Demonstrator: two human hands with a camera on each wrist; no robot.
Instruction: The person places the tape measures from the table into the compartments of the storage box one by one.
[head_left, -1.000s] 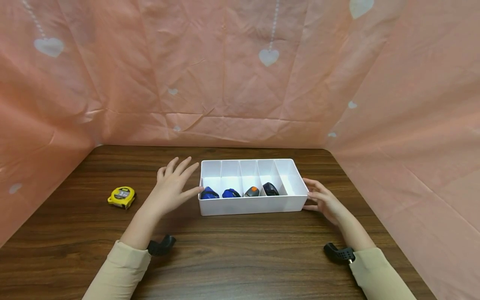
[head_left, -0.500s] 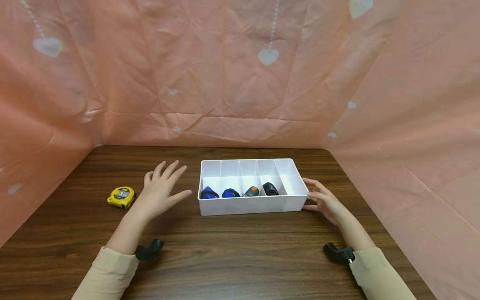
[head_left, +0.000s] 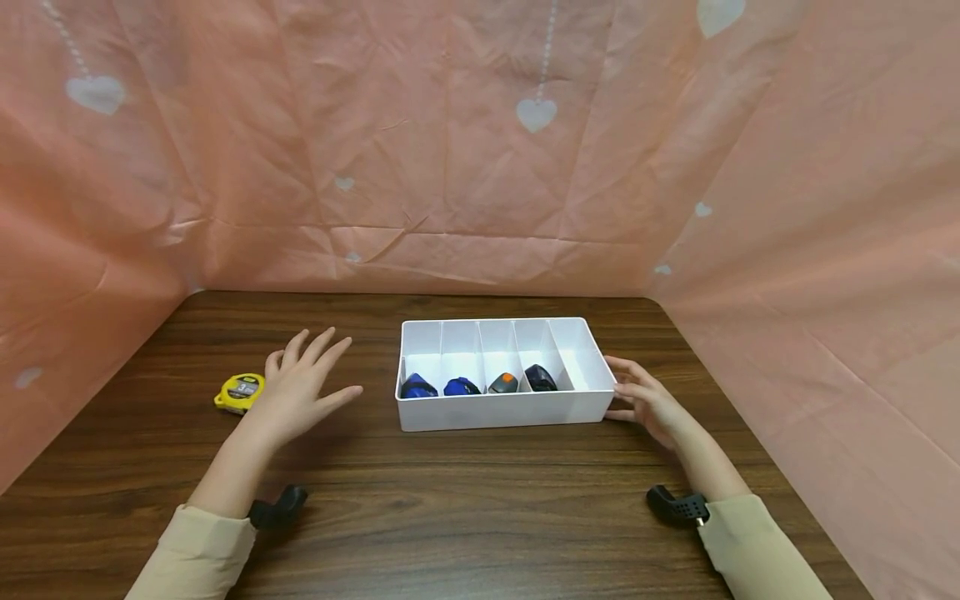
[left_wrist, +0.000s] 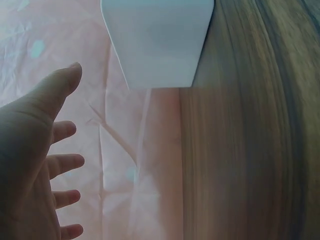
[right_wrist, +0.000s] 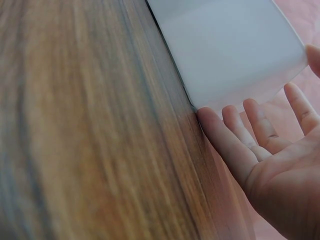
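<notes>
1. The left hand [head_left: 296, 392] hangs spread and holding nothing above the tabletop [head_left: 465, 492], between the yellow tape measure [head_left: 238, 392] and the white divided tray [head_left: 504, 410]; by my reading it is reaching for the tape.
2. The right hand [head_left: 651, 402], fingers straight, rests against the tray's right end.
3. Next comes a grip around the tape measure, judging by the tray's rightmost compartment with nothing in it.
4. The four small items [head_left: 480, 384] in the tray sit half hidden behind its front wall; the wrist views show only the tray's outer walls.
</notes>
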